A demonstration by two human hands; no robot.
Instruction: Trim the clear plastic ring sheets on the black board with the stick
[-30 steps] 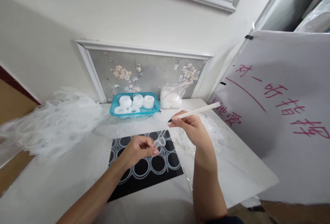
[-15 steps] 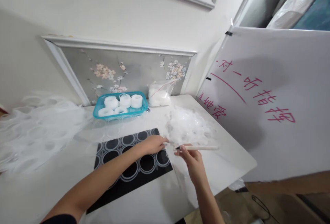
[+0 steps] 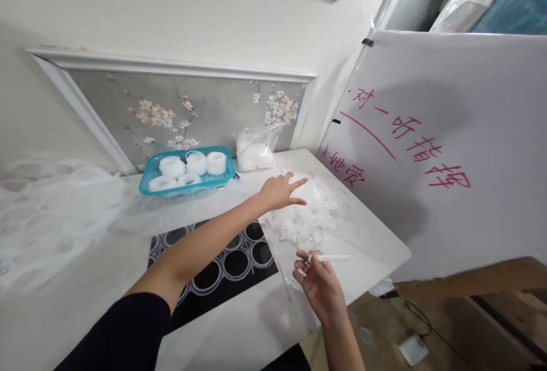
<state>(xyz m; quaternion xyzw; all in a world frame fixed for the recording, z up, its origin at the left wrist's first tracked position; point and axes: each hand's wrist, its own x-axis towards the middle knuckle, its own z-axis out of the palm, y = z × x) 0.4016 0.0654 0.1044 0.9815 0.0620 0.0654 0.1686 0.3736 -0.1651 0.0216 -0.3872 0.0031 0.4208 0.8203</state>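
Observation:
My left hand point(image 3: 282, 191) reaches out over a pile of small white, translucent pieces point(image 3: 294, 223) on the right of the table. Its fingers are spread, and I see nothing held in them. Nearer to me, my right hand point(image 3: 322, 291) has its fingers closed around a slim white pen-like tool point(image 3: 335, 257) with a dark tip pointing left. Under my left forearm lies a black sheet point(image 3: 235, 264) printed with rows of grey rings, partly hidden by the arm.
A blue tray point(image 3: 145, 186) with several white rolls stands at the back, beside a clear zip bag point(image 3: 256, 151) of white material. Ring-cut white sheets point(image 3: 51, 223) heap up at the left. A whiteboard point(image 3: 461, 103) with red writing borders the table's right side.
My left hand has moved from the black sheet's right edge up and away, over the white pile, and its fingers have spread. My right hand still holds the pen-like tool, slightly lower.

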